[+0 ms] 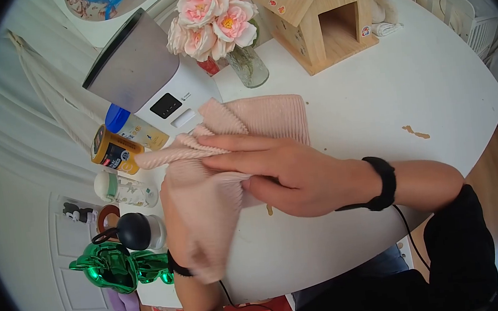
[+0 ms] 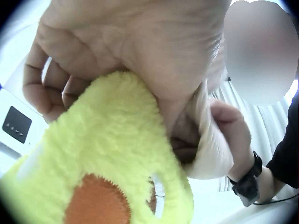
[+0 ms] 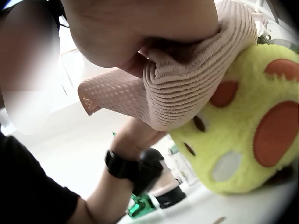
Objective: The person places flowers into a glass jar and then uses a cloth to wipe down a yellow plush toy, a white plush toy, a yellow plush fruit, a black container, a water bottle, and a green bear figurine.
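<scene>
A pale pink ribbed cloth (image 1: 275, 114) is bunched over the table, one part spread flat toward the back and another hanging forward. My right hand (image 1: 298, 171) pinches its folds between the fingers and thumb. In the right wrist view the cloth (image 3: 182, 88) overlaps a fluffy yellow plush piece (image 3: 219, 154) with orange patches and small dark ovals. My left hand (image 2: 126, 51) curls its fingers along the top of the yellow plush (image 2: 121, 126) in the left wrist view. The head view shows my left forearm, with the cloth hiding that hand.
A grey-and-white appliance (image 1: 139, 70), a vase of pink flowers (image 1: 249, 65) and a wooden house (image 1: 321, 28) line the back of the white table (image 1: 364, 102). Along the left edge stand bottles, a tub (image 1: 115, 149), a black-capped cup (image 1: 139, 231) and a shiny green figure (image 1: 113, 267).
</scene>
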{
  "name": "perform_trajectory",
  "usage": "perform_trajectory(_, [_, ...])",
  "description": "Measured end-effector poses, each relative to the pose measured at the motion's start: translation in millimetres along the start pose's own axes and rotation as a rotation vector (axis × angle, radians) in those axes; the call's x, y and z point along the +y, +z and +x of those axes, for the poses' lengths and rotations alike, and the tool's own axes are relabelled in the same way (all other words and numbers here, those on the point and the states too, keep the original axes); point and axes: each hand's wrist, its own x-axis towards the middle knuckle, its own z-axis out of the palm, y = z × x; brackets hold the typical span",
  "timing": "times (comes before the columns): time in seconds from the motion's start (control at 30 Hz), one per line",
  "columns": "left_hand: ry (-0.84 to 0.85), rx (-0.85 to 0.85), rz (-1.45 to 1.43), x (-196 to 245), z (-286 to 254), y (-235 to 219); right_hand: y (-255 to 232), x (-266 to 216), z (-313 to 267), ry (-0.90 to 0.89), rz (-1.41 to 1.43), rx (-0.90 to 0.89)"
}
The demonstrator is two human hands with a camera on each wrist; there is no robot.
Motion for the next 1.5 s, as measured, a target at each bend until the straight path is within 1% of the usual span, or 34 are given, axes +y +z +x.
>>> perform_trajectory(0.07, [-0.086,-0.093,0.011,2,7,2,-6,15,-5,0.039,-0.05,0.015])
perform_trajectory(0.1, [-0.083,-0.093,0.012,4,9,3,-9,27,-6,0.076,-0.099,0.027])
perform_trajectory(0.13, [-0.125,-0.104,0.004,9,11,3,-11,44,-6,0.014,-0.152,0.115])
perform_trajectory(0.17, [-0.168,-0.115,-0.006,14,12,2,-17,48,-5,0.011,-0.153,0.115])
perform_trajectory(0.2, [-0.24,-0.152,-0.012,20,13,1,-25,50,-6,0.191,-0.093,0.081])
perform_trajectory(0.23, [-0.238,-0.15,-0.012,21,14,0,-34,54,-6,0.372,-0.033,0.049])
perform_trajectory(0.27, [-0.239,-0.158,-0.042,21,14,0,-41,67,-7,0.371,-0.035,0.051])
perform_trajectory(0.33, [-0.237,-0.169,-0.073,21,14,1,-48,101,-13,0.806,0.014,0.074])
perform_trajectory(0.37, [-0.214,-0.161,-0.069,22,14,2,-46,102,-14,0.806,0.013,0.077])
perform_trajectory(0.43, [-0.192,-0.157,-0.064,23,13,1,-35,103,-17,0.54,0.032,0.111])
perform_trajectory(0.47, [-0.236,-0.2,-0.032,26,13,-2,-30,89,-14,0.543,0.034,0.112])
perform_trajectory(0.5, [-0.28,-0.242,0.001,27,12,-4,-26,63,-6,0.497,0.122,0.073])
perform_trajectory(0.53, [-0.282,-0.243,0.002,25,13,-3,-20,40,0,0.449,0.21,0.033])
perform_trajectory(0.57, [-0.22,-0.32,0.204,23,14,0,-12,24,2,0.451,0.212,0.032])
perform_trajectory(0.6, [-0.156,-0.395,0.405,22,14,1,-3,10,4,0.182,0.087,0.032])
perform_trajectory(0.63, [-0.158,-0.395,0.405,26,8,2,2,3,4,-0.089,-0.039,0.032])
perform_trajectory(0.7, [-0.424,0.036,-0.753,39,-7,5,3,7,3,-0.053,-0.047,0.01])
perform_trajectory(0.73, [-0.167,-0.103,-0.059,-4,-7,7,3,10,2,-0.018,-0.056,-0.012])
perform_trajectory(0.77, [-0.166,-0.099,-0.057,3,-3,4,-1,15,2,-0.022,-0.056,-0.013])
perform_trajectory(0.83, [-0.109,-0.183,-0.009,21,7,-1,-20,31,2,0.182,-0.079,-0.069])
perform_trajectory(0.9, [-0.126,-0.17,0.003,22,8,0,-29,47,1,0.644,-0.072,0.039])
perform_trajectory(0.93, [-0.165,-0.171,-0.006,28,9,0,-40,65,-3,0.719,-0.103,0.012])
perform_trajectory(0.97, [-0.205,-0.172,-0.015,31,9,0,-49,71,0,0.794,-0.134,-0.015])
perform_trajectory(1.0, [-0.204,-0.17,-0.016,31,9,0,-55,74,0,0.793,-0.136,-0.015])
perform_trajectory(1.07, [-0.204,-0.158,-0.016,30,9,2,-62,75,0,1.032,0.085,0.044])
perform_trajectory(1.1, [-0.205,-0.159,-0.017,31,9,3,-59,75,-1,1.034,0.085,0.044])
perform_trajectory(1.17, [-0.191,-0.165,-0.022,31,8,2,-44,74,-6,0.658,-0.154,-0.084])
perform_trajectory(1.2, [-0.19,-0.169,-0.019,31,7,2,-37,70,-7,0.659,-0.15,-0.08])
perform_trajectory(1.27, [-0.157,-0.184,0.098,29,4,1,-21,56,-5,0.311,-0.096,-0.047])
perform_trajectory(1.3, [-0.158,-0.185,0.096,23,3,3,-16,37,-1,0.213,-0.048,-0.068])
perform_trajectory(1.33, [0.034,-0.12,0.149,13,2,7,-12,18,2,0.117,0.0,-0.088])
perform_trajectory(1.37, [0.229,-0.052,0.201,8,2,10,-4,7,2,0.12,-0.002,-0.087])
perform_trajectory(1.43, [0.211,-0.093,0.21,10,1,7,7,-4,2,-0.085,-0.066,-0.01])
perform_trajectory(1.5, [0.168,-0.171,0.236,14,-1,1,6,5,3,-0.107,-0.096,-0.026])
